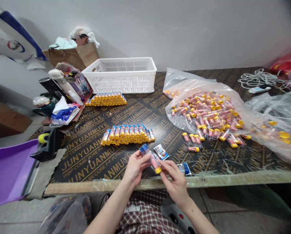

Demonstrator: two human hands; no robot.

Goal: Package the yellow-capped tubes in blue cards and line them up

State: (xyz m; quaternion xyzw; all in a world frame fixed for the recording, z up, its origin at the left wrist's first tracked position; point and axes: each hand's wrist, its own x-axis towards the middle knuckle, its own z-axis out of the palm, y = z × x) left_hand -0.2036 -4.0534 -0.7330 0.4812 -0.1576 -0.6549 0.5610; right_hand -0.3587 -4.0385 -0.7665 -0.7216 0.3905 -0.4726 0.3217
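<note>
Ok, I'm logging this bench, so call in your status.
Left hand and right hand both on one yellow-capped tube, blue film at its far end. Flat blue-and-white packet close by, not blocking.

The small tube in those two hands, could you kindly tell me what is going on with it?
The left hand and right hand together hold a yellow-capped tube near the edge of the table. Blue-labelled tubes sit stacked beyond, and clear tubes lie heaped at a plastic bag.
</note>
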